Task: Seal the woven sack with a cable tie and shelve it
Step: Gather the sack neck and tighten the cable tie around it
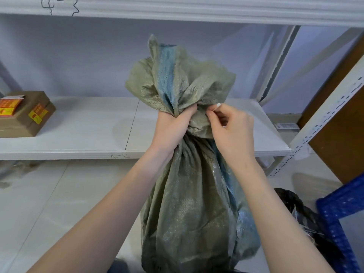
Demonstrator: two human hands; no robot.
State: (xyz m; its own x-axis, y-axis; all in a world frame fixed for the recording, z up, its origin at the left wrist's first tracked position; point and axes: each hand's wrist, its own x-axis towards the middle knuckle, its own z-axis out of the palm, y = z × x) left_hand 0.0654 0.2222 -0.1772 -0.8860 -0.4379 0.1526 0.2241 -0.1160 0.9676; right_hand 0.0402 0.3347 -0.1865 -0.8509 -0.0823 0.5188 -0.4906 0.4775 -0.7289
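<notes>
A grey-green woven sack [189, 203] with a blue stripe stands upright on the floor in front of me. Its gathered mouth fans out above a pinched neck. My left hand [171, 127] is wrapped tightly around that neck from the left. My right hand [228, 125] presses against the neck from the right, thumb and forefinger pinching a small white piece, apparently the end of a cable tie [217, 105]. The rest of the tie is hidden by my fingers and the sack folds.
A white metal shelf [88, 134] runs behind the sack, with a cardboard box [25, 115] bearing orange stickers at its left end. A perforated white upright [323, 125] and a brown board stand at the right. A blue rack frame [338, 209] and a black bag [299, 211] lie lower right.
</notes>
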